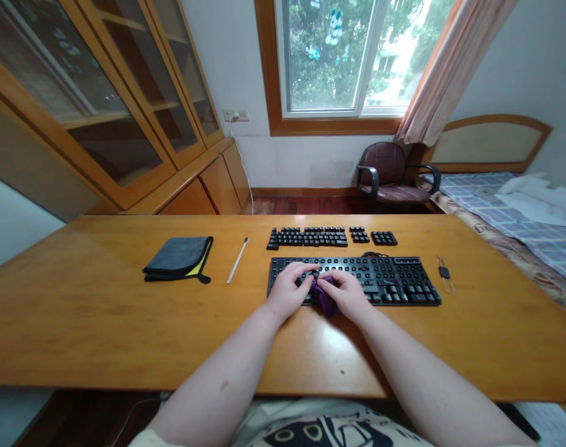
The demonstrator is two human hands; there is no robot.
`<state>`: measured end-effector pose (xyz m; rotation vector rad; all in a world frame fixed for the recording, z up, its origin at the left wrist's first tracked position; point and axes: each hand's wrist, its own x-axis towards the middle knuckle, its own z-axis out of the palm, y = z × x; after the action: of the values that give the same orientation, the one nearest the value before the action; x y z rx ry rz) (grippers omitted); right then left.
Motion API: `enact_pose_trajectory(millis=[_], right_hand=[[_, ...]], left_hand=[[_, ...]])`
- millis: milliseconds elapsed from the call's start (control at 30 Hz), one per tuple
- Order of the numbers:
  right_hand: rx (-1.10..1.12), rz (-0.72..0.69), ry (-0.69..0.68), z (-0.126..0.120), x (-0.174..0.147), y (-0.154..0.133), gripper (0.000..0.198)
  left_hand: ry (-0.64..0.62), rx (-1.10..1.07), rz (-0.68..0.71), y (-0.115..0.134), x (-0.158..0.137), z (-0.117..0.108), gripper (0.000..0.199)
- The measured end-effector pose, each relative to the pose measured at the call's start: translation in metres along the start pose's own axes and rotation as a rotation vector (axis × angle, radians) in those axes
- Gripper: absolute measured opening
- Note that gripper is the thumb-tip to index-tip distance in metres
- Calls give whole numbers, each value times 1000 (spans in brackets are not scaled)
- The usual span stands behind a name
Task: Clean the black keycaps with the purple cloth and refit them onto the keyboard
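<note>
A black keyboard (380, 282) lies in front of me, with most of its keycaps off and several still on at its lower right. Over its left half my right hand (343, 290) pinches a bunched purple cloth (327, 299), which hangs down over the keyboard's front edge. My left hand (290, 288) is close beside it, thumb and index finger closed around a small dark piece (315, 274) that looks like a keycap. The cloth touches this piece at its right side. Fingers partly hide it.
Loose keycaps (308, 236) stand in rows behind the keyboard, with smaller groups (384, 238) to their right. A wire keycap puller (444, 273) lies at the right. Left of the keyboard are a thin white brush (238, 261) and a folded grey cloth (178, 256), all on the wooden table (101, 323).
</note>
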<state>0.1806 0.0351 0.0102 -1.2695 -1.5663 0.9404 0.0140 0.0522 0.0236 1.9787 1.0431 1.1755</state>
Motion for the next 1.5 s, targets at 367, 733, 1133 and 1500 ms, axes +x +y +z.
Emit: enact_pose_trajectory(millis=[367, 733, 1133, 1500], right_hand=[[-109, -67, -24, 0, 0, -1, 16], [-107, -6, 55, -2, 1, 1, 20], [-101, 11, 61, -2, 2, -1, 20], [-116, 9, 56, -1, 2, 0, 20]], left_hand=[[-49, 37, -31, -5, 4, -11, 27], [-308, 290, -290, -18, 10, -54, 34], [-443, 283, -433, -29, 4, -49, 33], [-441, 406, -360, -23, 4, -45, 32]])
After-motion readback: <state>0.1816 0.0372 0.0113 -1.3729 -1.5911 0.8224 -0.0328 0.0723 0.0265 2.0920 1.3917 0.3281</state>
